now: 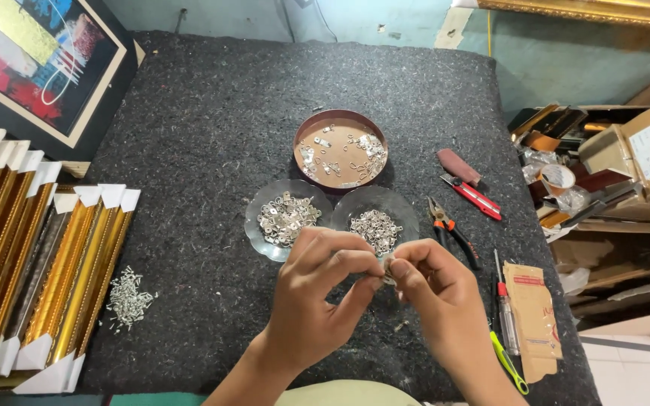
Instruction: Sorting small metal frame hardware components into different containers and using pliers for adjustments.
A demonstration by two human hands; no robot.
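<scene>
My left hand [317, 293] and my right hand [434, 289] meet fingertip to fingertip over the dark felt table [212, 128], pinching a small silver metal piece [387, 272] between them. Just beyond the fingers stand two clear glass dishes: the left glass dish [256, 225] and the right glass dish [408, 214], both heaped with small silver hardware. Farther back sits a round brown tin lid [340, 154] with several scattered silver hangers.
Gold picture-frame mouldings [31, 263] lie stacked at the left, with a pile of small silver pieces [128, 298] beside them. Pliers [451, 229], a red utility knife [472, 197], a screwdriver [505, 308] and a brown paper packet [532, 316] lie to the right. A framed painting [31, 60] leans at the back left.
</scene>
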